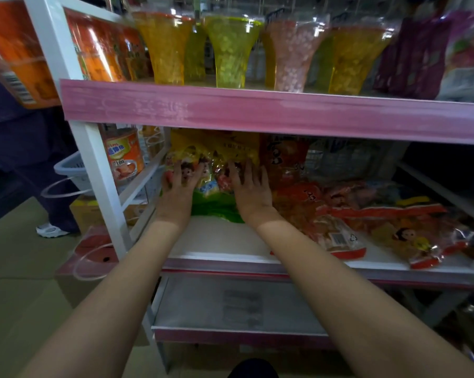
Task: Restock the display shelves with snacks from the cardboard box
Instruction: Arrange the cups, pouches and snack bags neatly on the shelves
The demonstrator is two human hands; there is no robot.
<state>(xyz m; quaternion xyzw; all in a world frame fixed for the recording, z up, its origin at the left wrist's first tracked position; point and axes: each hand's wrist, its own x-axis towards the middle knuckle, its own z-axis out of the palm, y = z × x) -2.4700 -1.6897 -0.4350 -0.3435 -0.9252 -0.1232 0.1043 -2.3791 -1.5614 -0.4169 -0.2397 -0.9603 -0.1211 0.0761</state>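
Both my arms reach into the middle shelf [225, 241] of a white and pink display rack. My left hand [177, 186] and my right hand [250, 188] lie flat, fingers spread, against a yellow and green snack bag [212, 173] with cartoon figures, which stands tilted at the back left of the shelf. Neither hand wraps around the bag; the palms press on its front. Orange-red snack bags [336, 230] lie in a heap to the right of my right hand. The cardboard box is out of view.
The top shelf holds flared transparent candy cups [231, 50] in yellow, green and pink behind a pink rail [257, 110]. An orange tin [124, 156] sits on a side rack at left. A person in dark trousers [39, 165] stands left by a plastic basket [72, 167].
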